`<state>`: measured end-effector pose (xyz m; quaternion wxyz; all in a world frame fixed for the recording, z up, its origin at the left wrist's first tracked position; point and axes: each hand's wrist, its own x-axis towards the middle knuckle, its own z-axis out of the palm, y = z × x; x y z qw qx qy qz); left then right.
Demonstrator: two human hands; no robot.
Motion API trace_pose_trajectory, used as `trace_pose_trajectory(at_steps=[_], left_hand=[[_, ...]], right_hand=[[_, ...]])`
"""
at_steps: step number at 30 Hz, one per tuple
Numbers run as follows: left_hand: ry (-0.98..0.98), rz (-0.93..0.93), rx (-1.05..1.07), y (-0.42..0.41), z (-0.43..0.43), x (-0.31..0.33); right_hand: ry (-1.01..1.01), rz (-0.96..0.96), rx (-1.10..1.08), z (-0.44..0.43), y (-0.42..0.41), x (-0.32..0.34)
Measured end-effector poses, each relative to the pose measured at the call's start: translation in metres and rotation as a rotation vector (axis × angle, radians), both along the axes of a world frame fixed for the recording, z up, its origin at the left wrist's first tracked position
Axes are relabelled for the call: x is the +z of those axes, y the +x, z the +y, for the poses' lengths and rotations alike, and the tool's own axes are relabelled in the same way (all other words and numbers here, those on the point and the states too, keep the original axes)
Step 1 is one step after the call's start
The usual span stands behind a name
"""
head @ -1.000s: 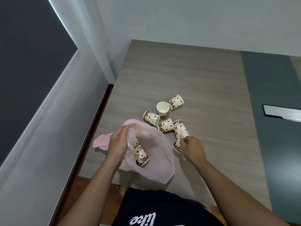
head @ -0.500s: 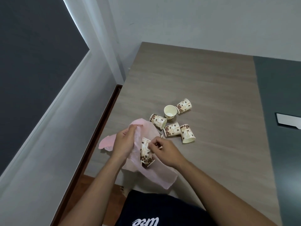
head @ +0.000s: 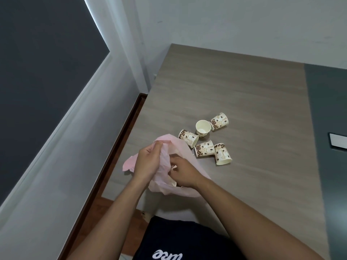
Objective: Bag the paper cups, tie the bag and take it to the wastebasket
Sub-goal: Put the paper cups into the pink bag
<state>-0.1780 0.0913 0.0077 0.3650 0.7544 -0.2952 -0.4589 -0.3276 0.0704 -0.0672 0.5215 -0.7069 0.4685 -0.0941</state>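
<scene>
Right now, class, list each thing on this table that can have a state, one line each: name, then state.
Pink bag: mouth held open, lying on the table.
Left hand: gripping the bag's rim.
Right hand: reaching into the bag's mouth.
Upright cup: standing, empty.
Far cup: on its side.
Cup by the bag: on its side.
Middle cup: on its side.
Near cup: on its side.

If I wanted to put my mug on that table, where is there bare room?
The wood table is bare between the wall and the five loose paper cups, and again right of the cups up to the dark panel. It is crowded at the near left edge: pink bag, both hands, cups.
</scene>
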Motion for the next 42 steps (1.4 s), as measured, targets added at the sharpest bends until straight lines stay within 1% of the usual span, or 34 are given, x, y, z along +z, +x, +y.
trace_pose_trajectory(at_steps=[2,5,7,8,10,12,14,17,20,22,23,25,26,28,30,32,35,37,39,42], left_hand=[[0.011,-0.060,0.012,0.004,0.001,-0.004],[0.029,-0.134,0.006,0.011,0.003,-0.011],[0.048,-0.146,0.009,0.015,0.004,-0.016],[0.058,-0.150,0.008,0.017,0.006,-0.019],[0.075,-0.140,0.010,0.018,0.009,-0.023],[0.084,-0.136,0.011,0.018,0.010,-0.026],[0.082,-0.141,0.014,0.019,0.010,-0.028],[0.064,-0.128,0.009,0.021,0.010,-0.028],[0.047,-0.090,-0.003,0.026,0.010,-0.030],[0.029,-0.061,0.014,0.028,0.009,-0.031],[0.018,-0.052,0.025,0.029,0.009,-0.031],[-0.022,-0.034,0.045,0.031,0.008,-0.028],[-0.049,-0.021,0.051,0.032,0.007,-0.026],[-0.090,0.004,0.050,0.033,0.005,-0.022],[-0.090,0.008,0.044,0.034,0.004,-0.018],[-0.090,0.001,0.048,0.034,0.002,-0.016],[-0.072,0.009,0.071,0.031,-0.002,-0.012],[-0.061,0.025,0.070,0.030,-0.005,-0.011],[-0.059,0.048,0.046,0.028,-0.006,-0.008],[-0.061,0.064,-0.006,0.027,-0.008,-0.004]], right_hand=[[0.016,-0.030,-0.133,-0.006,-0.014,0.008],[0.042,-0.036,-0.316,-0.017,-0.047,0.000],[0.035,-0.037,-0.547,-0.027,-0.069,-0.016],[0.065,-0.046,-0.679,-0.031,-0.079,-0.026],[0.205,-0.038,-0.921,-0.038,-0.099,-0.042],[0.441,-0.043,-1.064,-0.042,-0.114,-0.055],[0.633,-0.047,-1.115,-0.041,-0.121,-0.060],[0.750,-0.170,-1.144,-0.038,-0.124,-0.062],[0.748,-0.301,-1.195,-0.038,-0.125,-0.065],[0.705,-0.347,-1.245,-0.039,-0.126,-0.071],[0.673,-0.341,-1.273,-0.039,-0.128,-0.075],[0.560,-0.240,-1.327,-0.039,-0.133,-0.078],[0.478,-0.172,-1.334,-0.039,-0.136,-0.077],[0.304,-0.100,-1.324,-0.039,-0.142,-0.069],[0.186,-0.111,-1.312,-0.042,-0.145,-0.058],[0.143,-0.151,-1.280,-0.048,-0.144,-0.045],[0.223,-0.266,-1.113,-0.051,-0.132,-0.024],[0.311,-0.318,-0.896,-0.045,-0.121,-0.010],[0.386,-0.331,-0.674,-0.037,-0.109,-0.004],[0.439,-0.326,-0.442,-0.027,-0.085,-0.006]])
